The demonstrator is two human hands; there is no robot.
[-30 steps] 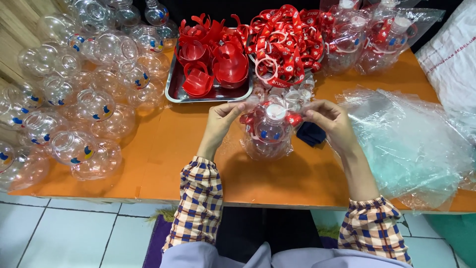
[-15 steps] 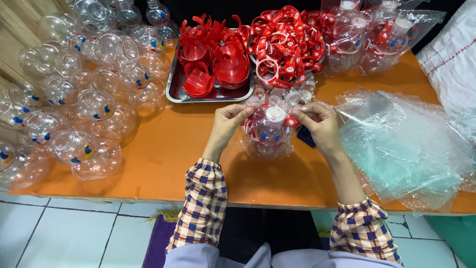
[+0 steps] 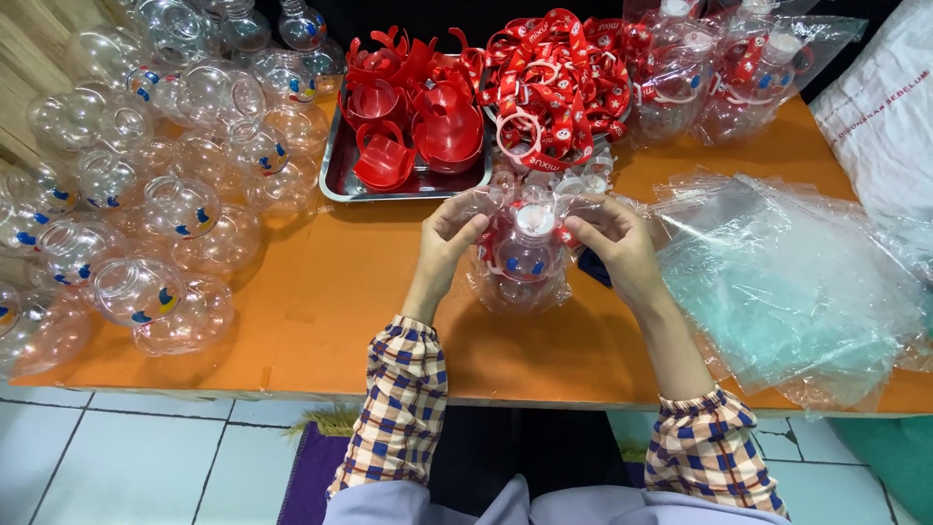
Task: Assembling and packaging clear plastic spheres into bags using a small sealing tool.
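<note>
- the left hand (image 3: 449,236) is closed in a pinch on the upper left edge of a clear plastic bag (image 3: 520,282), fingers curled in and thumb pressed against them.
- the right hand (image 3: 619,248) pinches the same bag at its upper right edge, fingers bent and drawn together on the film.
- both hands sit level, one on each side of the bag's mouth, well above the near table edge.
- inside the bag stands a round clear bottle (image 3: 526,255) with a white cap on top, red parts around the neck and small blue marks on its front.
- the bagged bottle rests on the orange table (image 3: 330,301), at the middle, just in front of a metal tray (image 3: 342,180).
- the tray holds red plastic handles (image 3: 418,122); a heap of red straps (image 3: 559,83) lies just to its right.
- a pile of empty clear bottles (image 3: 155,194) covers the table's left part.
- a stack of loose clear bags (image 3: 787,282) lies to the right of the right hand, and finished bagged bottles (image 3: 729,73) stand at the far right.
</note>
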